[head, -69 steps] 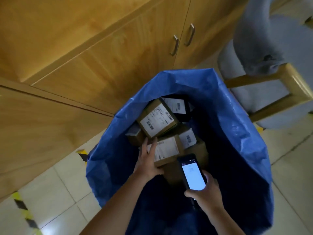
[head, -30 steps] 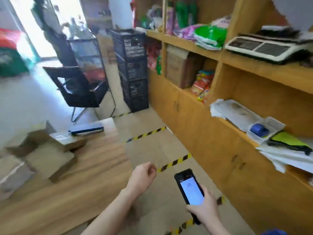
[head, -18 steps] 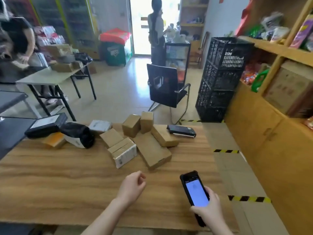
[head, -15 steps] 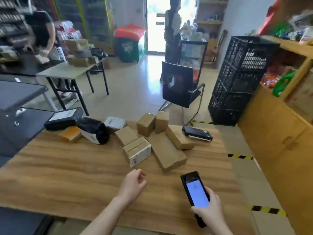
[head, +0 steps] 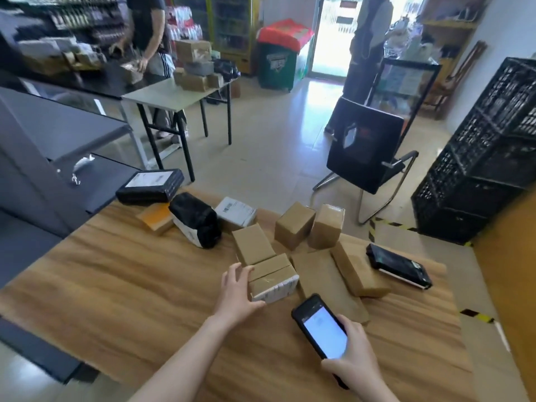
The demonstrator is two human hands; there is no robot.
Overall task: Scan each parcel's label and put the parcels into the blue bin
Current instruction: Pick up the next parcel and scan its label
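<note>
Several cardboard parcels lie on the wooden table [head: 116, 285]. My left hand [head: 236, 293] grips the nearest small parcel [head: 274, 277], a brown box with a white label on its front side, fingers on its top edge and thumb under its near corner. My right hand [head: 353, 364] holds a black phone [head: 320, 329] with a lit screen, just right of that parcel. Other brown boxes [head: 294, 224] stand behind it, with a black bagged parcel [head: 197, 220] and a flat black parcel [head: 150, 185] at the far left. The blue bin is out of view.
A black handheld device [head: 398, 265] lies at the table's right. Beyond the table stand a black chair [head: 365, 149], stacked black crates [head: 490, 158] at right, a grey table [head: 171, 94] with more parcels, and two people farther back. Wooden cabinets border the right edge.
The view swung from the blue bin to the table. My left hand, empty and loosely curled before, has reached forward and taken hold of the nearest small parcel. The phone stays in my right hand.
</note>
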